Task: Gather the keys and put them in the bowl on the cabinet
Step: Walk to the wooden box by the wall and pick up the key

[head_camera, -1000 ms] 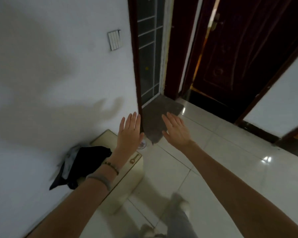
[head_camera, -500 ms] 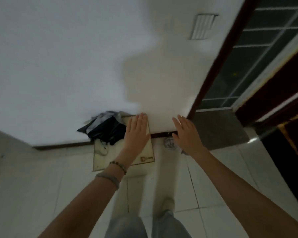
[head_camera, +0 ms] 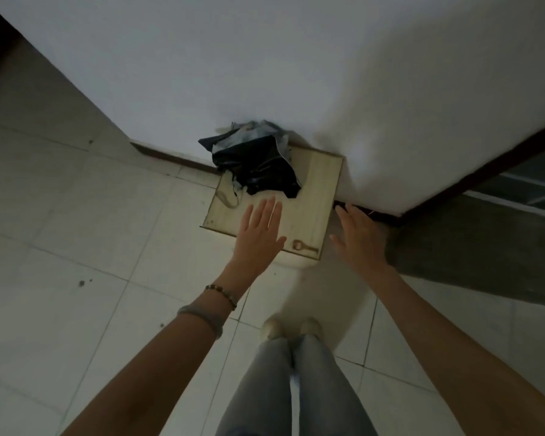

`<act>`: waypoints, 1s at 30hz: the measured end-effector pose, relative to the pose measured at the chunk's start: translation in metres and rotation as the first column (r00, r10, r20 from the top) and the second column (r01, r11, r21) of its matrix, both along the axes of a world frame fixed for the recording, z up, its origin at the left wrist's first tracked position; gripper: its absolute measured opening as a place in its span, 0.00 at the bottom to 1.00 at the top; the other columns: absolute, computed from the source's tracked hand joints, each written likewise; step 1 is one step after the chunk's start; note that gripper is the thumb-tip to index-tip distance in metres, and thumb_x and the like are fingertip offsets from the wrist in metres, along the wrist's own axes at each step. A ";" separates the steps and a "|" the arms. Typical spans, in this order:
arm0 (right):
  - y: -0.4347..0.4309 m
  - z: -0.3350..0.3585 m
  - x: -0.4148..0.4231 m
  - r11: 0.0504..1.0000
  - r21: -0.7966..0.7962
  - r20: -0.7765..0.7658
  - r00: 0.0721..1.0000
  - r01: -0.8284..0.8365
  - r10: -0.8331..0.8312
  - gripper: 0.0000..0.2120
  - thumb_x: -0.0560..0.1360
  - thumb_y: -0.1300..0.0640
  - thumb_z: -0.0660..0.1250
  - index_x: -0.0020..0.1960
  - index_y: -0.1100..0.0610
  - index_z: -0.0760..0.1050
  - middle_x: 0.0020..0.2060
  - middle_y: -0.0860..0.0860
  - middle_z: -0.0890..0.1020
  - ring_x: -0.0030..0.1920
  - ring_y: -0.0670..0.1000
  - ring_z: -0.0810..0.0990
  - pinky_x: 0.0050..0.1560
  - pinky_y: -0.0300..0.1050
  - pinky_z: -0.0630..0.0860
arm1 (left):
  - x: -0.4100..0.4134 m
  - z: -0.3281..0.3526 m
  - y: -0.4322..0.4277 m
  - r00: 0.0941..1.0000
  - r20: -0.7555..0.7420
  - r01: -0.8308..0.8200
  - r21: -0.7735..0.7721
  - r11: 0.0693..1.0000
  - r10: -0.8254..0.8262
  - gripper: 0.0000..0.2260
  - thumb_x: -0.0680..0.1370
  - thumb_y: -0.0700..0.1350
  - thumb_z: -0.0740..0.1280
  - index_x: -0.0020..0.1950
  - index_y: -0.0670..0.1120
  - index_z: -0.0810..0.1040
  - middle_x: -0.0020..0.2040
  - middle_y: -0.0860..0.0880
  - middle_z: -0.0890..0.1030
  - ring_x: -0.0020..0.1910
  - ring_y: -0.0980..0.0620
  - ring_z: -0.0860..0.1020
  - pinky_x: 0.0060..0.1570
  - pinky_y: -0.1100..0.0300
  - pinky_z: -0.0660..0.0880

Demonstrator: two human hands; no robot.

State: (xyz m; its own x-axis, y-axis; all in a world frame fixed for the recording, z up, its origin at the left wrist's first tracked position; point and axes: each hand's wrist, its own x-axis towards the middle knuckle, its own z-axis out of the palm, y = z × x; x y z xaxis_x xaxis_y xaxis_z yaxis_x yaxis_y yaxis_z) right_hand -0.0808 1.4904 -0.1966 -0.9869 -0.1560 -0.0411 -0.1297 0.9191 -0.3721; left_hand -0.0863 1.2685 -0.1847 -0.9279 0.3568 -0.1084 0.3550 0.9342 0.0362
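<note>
Key lies flat at the cabinet top's 5 o'clock corner. Left hand and right hand hover with fingers spread, holding nothing; black cloth at 12 o'clock.

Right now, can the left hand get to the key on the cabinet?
Probably yes. The key lies bare at the cabinet top's near corner, just beside the open left hand, with nothing between them.

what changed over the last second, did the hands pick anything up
The view swung from the doorway down onto the cabinet top. Both the left hand and right hand stayed open and empty, nothing grasped. The key and the dark bag lie where they were.
</note>
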 end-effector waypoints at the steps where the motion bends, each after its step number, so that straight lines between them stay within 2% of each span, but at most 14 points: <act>1: -0.001 -0.017 0.001 1.000 -0.013 0.009 1.000 -0.006 0.006 0.28 0.71 0.60 0.69 0.68 0.64 0.64 0.66 0.66 0.69 0.66 0.63 0.67 0.65 0.59 0.65 | 0.000 -0.018 0.001 1.000 0.011 -0.003 -0.013 1.000 0.003 0.32 0.77 0.53 0.62 0.74 0.39 0.54 0.75 0.39 0.58 0.74 0.42 0.56 0.72 0.45 0.51; 4: -0.008 -0.070 0.004 0.998 -0.049 0.058 0.998 -0.029 0.031 0.28 0.72 0.60 0.68 0.69 0.64 0.61 0.67 0.66 0.67 0.68 0.63 0.65 0.67 0.59 0.63 | 0.003 -0.070 0.004 0.998 0.063 -0.026 -0.025 0.999 0.028 0.32 0.79 0.54 0.57 0.75 0.40 0.48 0.76 0.41 0.53 0.75 0.43 0.51 0.73 0.47 0.46; 9: -0.024 -0.151 0.003 0.995 -0.083 0.066 0.996 -0.052 0.057 0.26 0.73 0.60 0.67 0.68 0.64 0.63 0.65 0.66 0.69 0.66 0.65 0.66 0.65 0.60 0.64 | 0.002 -0.154 0.010 0.996 0.082 -0.021 0.019 1.000 0.019 0.31 0.78 0.52 0.61 0.74 0.39 0.52 0.75 0.40 0.56 0.74 0.42 0.54 0.72 0.46 0.48; 15: -0.038 -0.217 -0.001 0.990 -0.075 0.084 0.989 -0.116 0.123 0.24 0.72 0.57 0.69 0.65 0.63 0.67 0.64 0.65 0.71 0.65 0.64 0.68 0.65 0.60 0.65 | 0.008 -0.228 -0.002 0.993 0.118 -0.023 -0.013 1.000 0.024 0.31 0.78 0.54 0.59 0.74 0.39 0.52 0.75 0.40 0.56 0.74 0.43 0.54 0.73 0.46 0.49; 21: -0.049 -0.240 -0.005 0.984 -0.043 0.045 0.984 -0.171 0.173 0.21 0.70 0.55 0.72 0.57 0.65 0.73 0.59 0.66 0.75 0.60 0.66 0.73 0.61 0.61 0.69 | 0.012 -0.254 -0.011 0.995 0.098 -0.035 -0.009 0.999 0.035 0.31 0.77 0.55 0.62 0.72 0.38 0.59 0.72 0.40 0.64 0.71 0.42 0.62 0.70 0.45 0.59; 25: -0.051 -0.239 -0.003 0.979 -0.048 0.004 0.980 -0.198 0.198 0.17 0.69 0.58 0.72 0.54 0.65 0.75 0.57 0.65 0.77 0.58 0.64 0.75 0.61 0.60 0.70 | 0.011 -0.257 -0.012 0.990 0.134 -0.041 0.027 0.999 0.037 0.31 0.78 0.54 0.60 0.74 0.39 0.56 0.74 0.41 0.61 0.72 0.43 0.59 0.71 0.45 0.57; 30: -0.054 -0.223 -0.004 0.964 -0.070 -0.033 0.966 -0.256 0.255 0.09 0.72 0.64 0.67 0.51 0.67 0.77 0.49 0.64 0.80 0.51 0.63 0.78 0.55 0.59 0.75 | 0.008 -0.250 -0.016 0.979 0.205 -0.008 -0.039 0.999 0.016 0.31 0.79 0.55 0.56 0.75 0.40 0.50 0.76 0.41 0.55 0.74 0.44 0.54 0.73 0.47 0.51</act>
